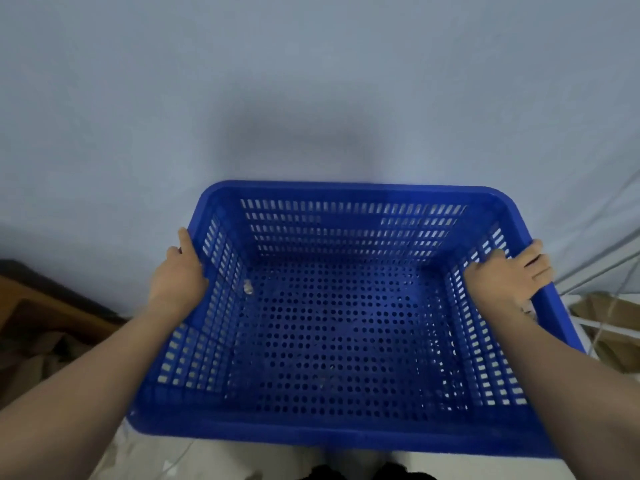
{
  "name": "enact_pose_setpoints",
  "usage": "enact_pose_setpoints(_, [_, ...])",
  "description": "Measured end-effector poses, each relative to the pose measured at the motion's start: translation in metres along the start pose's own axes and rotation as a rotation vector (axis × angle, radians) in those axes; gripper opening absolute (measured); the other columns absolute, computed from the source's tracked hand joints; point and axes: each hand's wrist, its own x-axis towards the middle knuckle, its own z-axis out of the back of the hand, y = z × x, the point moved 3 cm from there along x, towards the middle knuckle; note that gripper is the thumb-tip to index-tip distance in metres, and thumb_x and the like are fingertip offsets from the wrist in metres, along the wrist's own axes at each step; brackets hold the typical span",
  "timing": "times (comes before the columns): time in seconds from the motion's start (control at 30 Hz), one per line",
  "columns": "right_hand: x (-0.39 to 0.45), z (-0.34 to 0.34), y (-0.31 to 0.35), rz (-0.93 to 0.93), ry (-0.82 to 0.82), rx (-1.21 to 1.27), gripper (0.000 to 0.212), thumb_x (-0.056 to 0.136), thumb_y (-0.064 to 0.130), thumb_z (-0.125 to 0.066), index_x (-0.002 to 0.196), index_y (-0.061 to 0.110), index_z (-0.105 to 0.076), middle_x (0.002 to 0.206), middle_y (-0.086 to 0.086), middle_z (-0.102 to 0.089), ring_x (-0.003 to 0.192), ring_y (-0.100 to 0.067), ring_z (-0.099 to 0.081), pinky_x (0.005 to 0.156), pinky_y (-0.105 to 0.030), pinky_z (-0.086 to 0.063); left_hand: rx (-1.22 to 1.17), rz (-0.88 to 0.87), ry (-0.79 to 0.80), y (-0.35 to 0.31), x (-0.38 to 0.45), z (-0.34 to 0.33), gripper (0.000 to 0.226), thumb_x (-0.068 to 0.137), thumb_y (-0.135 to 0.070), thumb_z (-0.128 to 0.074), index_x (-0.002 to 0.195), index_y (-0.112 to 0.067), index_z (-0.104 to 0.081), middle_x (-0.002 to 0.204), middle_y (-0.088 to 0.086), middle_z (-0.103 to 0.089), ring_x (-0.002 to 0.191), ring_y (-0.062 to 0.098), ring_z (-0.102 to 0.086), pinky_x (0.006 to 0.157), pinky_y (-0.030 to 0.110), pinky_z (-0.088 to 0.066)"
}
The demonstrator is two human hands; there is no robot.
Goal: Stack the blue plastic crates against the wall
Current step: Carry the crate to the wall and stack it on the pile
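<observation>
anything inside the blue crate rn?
Nearly empty: the blue crate holds only a small pale scrap near its left wall. Left hand and right hand grip the rims. What's underneath the crate is hidden.

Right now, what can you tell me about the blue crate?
The crate is a bright blue plastic box, rectangular, open on top, with a thick smooth rim. Its walls have rows of slots and its floor is full of round holes. It looks empty apart from a small pale speck near the left wall. It sits upright and close to the pale wall. The left hand and right hand grip its side rims.
</observation>
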Motion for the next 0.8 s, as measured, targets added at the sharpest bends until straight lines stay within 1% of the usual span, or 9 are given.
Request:
enact_pose_setpoints(0.03, [-0.004, -0.006, -0.005, 0.039, 0.018, -0.034, 0.033, 0.087, 0.030, -0.053, 0.108, 0.007, -0.063, 0.158, -0.023, -0.011, 0.138, -0.045, -0.022, 0.117, -0.053, -0.011, -0.009, -0.011, -0.003, 0.003, -0.003, -0.002, 0.077, 0.093, -0.015, -0.051, 0.153, -0.007, -0.003, 0.115, 0.027, -0.051, 0.084, 0.043, -0.060, 0.065, 0.046, -0.048])
enact_pose_setpoints(0.1, [-0.007, -0.009, -0.007, 0.088, 0.040, -0.085, 0.031, 0.086, 0.030, -0.054, 0.107, 0.008, -0.062, 0.159, -0.024, -0.008, 0.139, -0.046, -0.020, 0.117, -0.053, -0.010, -0.006, -0.018, -0.002, 0.005, -0.001, -0.003, 0.078, 0.092, -0.015, -0.052, 0.153, -0.006, -0.004, 0.116, 0.028, -0.051, 0.087, 0.045, -0.061, 0.070, 0.048, -0.050])
enact_pose_setpoints(0.17, [-0.001, -0.002, -0.002, 0.006, 0.048, -0.037, 0.035, 0.087, 0.032, -0.054, 0.112, 0.009, -0.062, 0.158, -0.023, -0.010, 0.138, -0.046, -0.021, 0.117, -0.054, -0.009, -0.004, -0.001, -0.001, 0.002, 0.004, -0.003, 0.078, 0.089, -0.013, -0.055, 0.151, -0.004, -0.007, 0.117, 0.029, -0.050, 0.091, 0.047, -0.060, 0.073, 0.049, -0.050])
enact_pose_setpoints(0.27, [0.004, 0.001, 0.008, -0.059, 0.078, 0.020, 0.039, 0.086, 0.034, -0.055, 0.116, 0.009, -0.061, 0.156, -0.021, -0.013, 0.137, -0.045, -0.022, 0.117, -0.054, -0.008, -0.026, 0.005, -0.020, 0.002, 0.001, -0.003, 0.068, 0.091, -0.016, -0.050, 0.147, -0.004, -0.014, 0.113, 0.027, -0.052, 0.089, 0.047, -0.060, 0.072, 0.050, -0.049])
enact_pose_setpoints(0.43, [-0.001, 0.005, 0.014, -0.091, 0.079, 0.092, 0.035, 0.084, 0.033, -0.057, 0.109, 0.009, -0.065, 0.155, -0.022, -0.017, 0.136, -0.045, -0.023, 0.117, -0.056, -0.008, -0.049, -0.019, 0.008, 0.005, 0.014, 0.002, 0.057, 0.088, -0.012, -0.053, 0.137, -0.003, -0.024, 0.108, 0.026, -0.054, 0.085, 0.045, -0.060, 0.068, 0.048, -0.048])
enact_pose_setpoints(0.53, [-0.004, 0.008, 0.017, -0.153, 0.088, 0.176, 0.034, 0.084, 0.034, -0.056, 0.107, 0.011, -0.064, 0.156, -0.022, -0.015, 0.137, -0.047, -0.021, 0.116, -0.060, -0.005, -0.018, -0.017, -0.001, 0.006, 0.016, 0.004, 0.060, 0.088, -0.011, -0.054, 0.139, -0.004, -0.023, 0.109, 0.025, -0.052, 0.084, 0.045, -0.059, 0.066, 0.047, -0.046])
enact_pose_setpoints(0.63, [-0.006, 0.001, 0.011, -0.116, 0.081, 0.193, 0.028, 0.082, 0.027, -0.058, 0.101, 0.008, -0.063, 0.154, -0.021, -0.016, 0.135, -0.047, -0.021, 0.116, -0.059, -0.003, -0.016, -0.022, 0.004, 0.007, 0.011, 0.001, 0.062, 0.087, -0.009, -0.054, 0.140, -0.004, -0.022, 0.108, 0.026, -0.051, 0.081, 0.045, -0.058, 0.062, 0.046, -0.045])
enact_pose_setpoints(0.73, [0.007, 0.013, 0.016, -0.126, 0.097, 0.269, 0.025, 0.082, 0.029, -0.053, 0.096, 0.009, -0.062, 0.149, -0.020, -0.023, 0.130, -0.046, -0.026, 0.115, -0.059, -0.004, -0.037, -0.023, 0.004, 0.004, 0.016, 0.004, 0.056, 0.087, -0.009, -0.054, 0.135, -0.006, -0.025, 0.107, 0.025, -0.051, 0.080, 0.044, -0.058, 0.063, 0.048, -0.047])
enact_pose_setpoints(0.8, [0.014, 0.019, 0.020, -0.099, 0.117, 0.289, 0.023, 0.081, 0.027, -0.052, 0.092, 0.010, -0.062, 0.146, -0.018, -0.027, 0.127, -0.045, -0.029, 0.116, -0.058, -0.006, -0.069, -0.009, 0.006, 0.005, 0.017, 0.005, 0.053, 0.088, -0.010, -0.054, 0.133, -0.007, -0.026, 0.106, 0.024, -0.051, 0.079, 0.043, -0.058, 0.063, 0.047, -0.047])
